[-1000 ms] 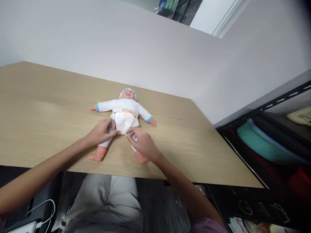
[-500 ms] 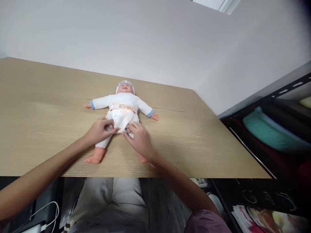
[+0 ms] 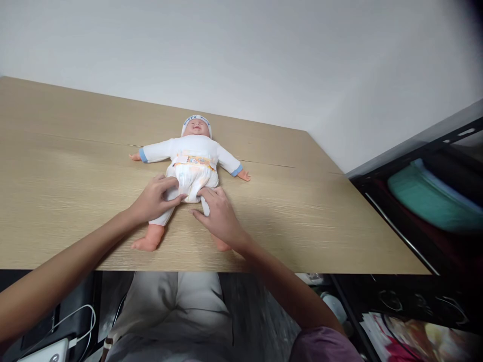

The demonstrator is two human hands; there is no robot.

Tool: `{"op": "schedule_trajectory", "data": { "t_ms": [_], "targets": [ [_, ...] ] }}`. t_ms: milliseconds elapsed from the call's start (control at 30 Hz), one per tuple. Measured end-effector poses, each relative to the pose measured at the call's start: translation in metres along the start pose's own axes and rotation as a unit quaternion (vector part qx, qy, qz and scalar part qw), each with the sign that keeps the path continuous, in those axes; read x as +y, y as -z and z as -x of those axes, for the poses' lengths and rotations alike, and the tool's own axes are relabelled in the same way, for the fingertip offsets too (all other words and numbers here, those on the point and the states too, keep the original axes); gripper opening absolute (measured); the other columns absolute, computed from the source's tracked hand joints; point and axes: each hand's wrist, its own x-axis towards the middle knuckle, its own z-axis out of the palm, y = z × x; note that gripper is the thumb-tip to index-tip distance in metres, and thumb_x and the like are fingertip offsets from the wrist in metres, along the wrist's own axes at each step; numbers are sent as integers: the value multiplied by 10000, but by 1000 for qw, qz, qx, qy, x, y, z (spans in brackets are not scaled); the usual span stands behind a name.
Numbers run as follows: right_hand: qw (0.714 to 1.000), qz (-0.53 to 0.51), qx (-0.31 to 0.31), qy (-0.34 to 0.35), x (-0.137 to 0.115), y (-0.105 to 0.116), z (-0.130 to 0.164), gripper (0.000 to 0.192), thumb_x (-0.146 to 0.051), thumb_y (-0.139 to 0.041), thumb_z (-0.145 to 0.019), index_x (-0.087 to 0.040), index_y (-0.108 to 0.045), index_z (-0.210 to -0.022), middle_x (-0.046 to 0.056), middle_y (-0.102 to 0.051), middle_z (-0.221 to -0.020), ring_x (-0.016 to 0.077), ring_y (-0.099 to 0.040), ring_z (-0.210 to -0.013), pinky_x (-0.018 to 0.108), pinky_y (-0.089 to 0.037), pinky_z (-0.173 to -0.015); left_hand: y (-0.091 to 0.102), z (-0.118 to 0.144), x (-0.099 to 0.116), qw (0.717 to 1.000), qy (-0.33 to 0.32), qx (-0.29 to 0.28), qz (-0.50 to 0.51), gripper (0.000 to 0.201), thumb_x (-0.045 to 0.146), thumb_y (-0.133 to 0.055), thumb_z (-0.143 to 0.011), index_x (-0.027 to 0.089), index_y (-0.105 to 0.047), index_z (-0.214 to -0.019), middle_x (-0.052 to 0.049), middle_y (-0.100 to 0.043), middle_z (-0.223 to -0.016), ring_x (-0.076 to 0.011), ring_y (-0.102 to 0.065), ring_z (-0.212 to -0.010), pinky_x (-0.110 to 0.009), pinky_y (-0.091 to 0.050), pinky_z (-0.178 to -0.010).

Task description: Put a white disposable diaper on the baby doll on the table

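Head view gives me a pale wood-grain tabletop [image 3: 75,166] filling the left and centre of the frame, with a plain white wall behind it along the top. At the right edge I see a dark metal shelf rack [image 3: 422,201] holding a teal rolled bundle [image 3: 426,193]. Lying on its back at the centre of the table is a plastic baby doll in a white long-sleeved suit and white cap [image 3: 194,151], head toward the wall, arms spread, bare feet pointing at me. A white printed diaper [image 3: 194,177] sits around its hips. My left hand [image 3: 154,198] rests on the doll's thigh on the left of the frame, thumb pressed to the diaper's lower edge, fingers curled narrowly on it. My right hand [image 3: 219,216] lies over the other leg, fingertips touching the diaper's lower edge; I cannot tell whether it is pinching the fabric.
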Motion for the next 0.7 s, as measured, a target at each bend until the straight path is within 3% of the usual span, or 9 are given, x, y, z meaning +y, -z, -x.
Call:
{"op": "schedule_trajectory", "data": {
  "t_ms": [133, 233, 367, 533, 700],
  "targets": [
    [995, -68, 54, -53, 5, -3, -4, 299, -271, -893, -932, -272, -649, -1104, 56, -788, -1141, 312, -695, -1126, 442, -555, -959, -5, 2, -7, 993, 65, 33, 89, 366, 500, -856, -949, 233, -607, -977, 21, -569, -872, -192, -496, -818, -329, -384, -763],
    [981, -133, 109, -90, 11, -4, -6, 342, -360, -889, -924, -281, -599, -1088, 30, -791, -1114, 277, -746, -1062, 408, -556, -911, -11, 3, -15, 975, 104, 57, 188, 489, 490, -928, -882, 251, -535, -1049, 36, -581, -923, -158, -500, -791, -301, -391, -735],
    [972, -160, 130, -116, 16, 1, -4, 367, -505, -896, -926, -285, -633, -1056, 29, -840, -1103, 278, -796, -1042, 411, -552, -894, -17, 5, -20, 952, 160, 96, 244, 636, 489, -1001, -782, 267, -492, -1093, 32, -619, -986, -145, -570, -793, -290, -432, -727],
    [982, -101, 107, -117, 14, 10, -3, 329, -605, -791, -1033, -292, -768, -938, 24, -894, -1048, 297, -803, -994, 475, -530, -965, -9, 9, -9, 967, 172, 78, 170, 552, 557, -979, -829, 238, -648, -1135, -16, -741, -1011, -206, -679, -881, -340, -488, -790],
    [989, -35, 93, -108, 8, 9, -3, 333, -617, -747, -1075, -306, -833, -989, 28, -902, -995, 316, -770, -991, 518, -502, -1015, -2, 8, -4, 978, 165, 37, 121, 481, 617, -923, -887, 227, -729, -1090, -33, -778, -1031, -221, -670, -874, -357, -484, -790]
  ]
}}
